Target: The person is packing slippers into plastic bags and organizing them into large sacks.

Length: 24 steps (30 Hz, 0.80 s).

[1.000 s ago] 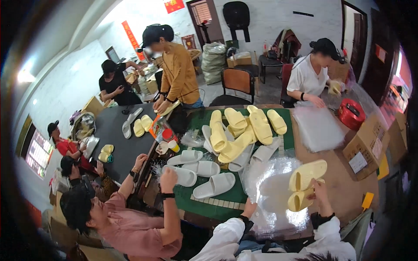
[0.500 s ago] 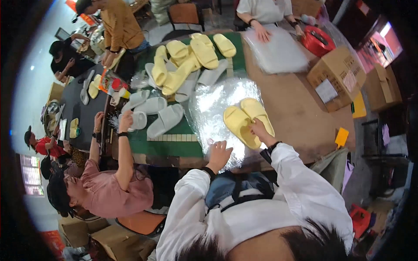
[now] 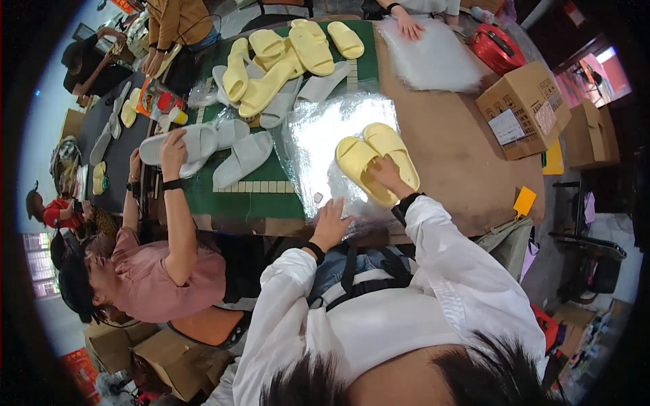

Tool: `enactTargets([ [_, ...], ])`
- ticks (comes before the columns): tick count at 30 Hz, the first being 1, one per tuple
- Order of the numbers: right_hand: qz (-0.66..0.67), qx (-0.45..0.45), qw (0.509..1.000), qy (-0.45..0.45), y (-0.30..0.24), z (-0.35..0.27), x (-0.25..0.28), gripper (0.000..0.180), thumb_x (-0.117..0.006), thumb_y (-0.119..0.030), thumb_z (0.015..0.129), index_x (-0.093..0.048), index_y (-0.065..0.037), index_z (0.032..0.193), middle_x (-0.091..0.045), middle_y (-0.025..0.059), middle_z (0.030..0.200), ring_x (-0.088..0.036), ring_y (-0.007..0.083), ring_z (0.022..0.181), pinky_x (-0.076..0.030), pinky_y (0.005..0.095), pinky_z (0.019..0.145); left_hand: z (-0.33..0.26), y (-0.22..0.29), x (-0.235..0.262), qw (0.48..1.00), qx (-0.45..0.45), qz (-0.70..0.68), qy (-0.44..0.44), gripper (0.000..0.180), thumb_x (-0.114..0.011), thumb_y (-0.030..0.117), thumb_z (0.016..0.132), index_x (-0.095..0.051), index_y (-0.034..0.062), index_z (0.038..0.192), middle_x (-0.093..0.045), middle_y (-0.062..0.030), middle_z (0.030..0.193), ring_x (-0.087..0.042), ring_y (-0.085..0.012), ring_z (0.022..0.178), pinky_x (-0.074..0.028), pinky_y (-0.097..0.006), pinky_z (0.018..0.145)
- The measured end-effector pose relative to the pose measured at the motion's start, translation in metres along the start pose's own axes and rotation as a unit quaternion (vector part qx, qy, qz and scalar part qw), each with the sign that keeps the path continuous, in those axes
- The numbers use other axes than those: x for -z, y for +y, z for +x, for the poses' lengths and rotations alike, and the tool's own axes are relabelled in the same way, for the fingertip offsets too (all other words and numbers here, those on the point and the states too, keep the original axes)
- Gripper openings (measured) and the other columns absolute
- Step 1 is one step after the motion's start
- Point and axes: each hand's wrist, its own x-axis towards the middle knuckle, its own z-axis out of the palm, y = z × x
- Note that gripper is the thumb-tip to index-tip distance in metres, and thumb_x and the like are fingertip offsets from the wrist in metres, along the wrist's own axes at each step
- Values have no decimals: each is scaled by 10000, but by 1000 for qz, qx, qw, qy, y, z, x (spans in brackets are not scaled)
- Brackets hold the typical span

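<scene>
Brown worktable (green mat alongside) in a crowded workshop

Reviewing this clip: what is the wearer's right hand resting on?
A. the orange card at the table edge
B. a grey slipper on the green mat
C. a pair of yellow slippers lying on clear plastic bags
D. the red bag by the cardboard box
C: the right hand lies on the pair of yellow slippers atop the clear plastic bags, while the left hand presses the bags' near edge.
</scene>
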Motion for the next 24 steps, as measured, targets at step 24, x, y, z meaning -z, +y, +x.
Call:
enactTargets([
  [24,491,-137,804,-305,54,-187,115,298,-566,-63,791,-575,28,1074,-616,28,993,-560,87,851,-419,224,805,34,13,-5,998,-7,63,12,597,-559,427,755,-367,296,1305,-121,-210,1406,-142,-440,1268,-143,-554,999],
])
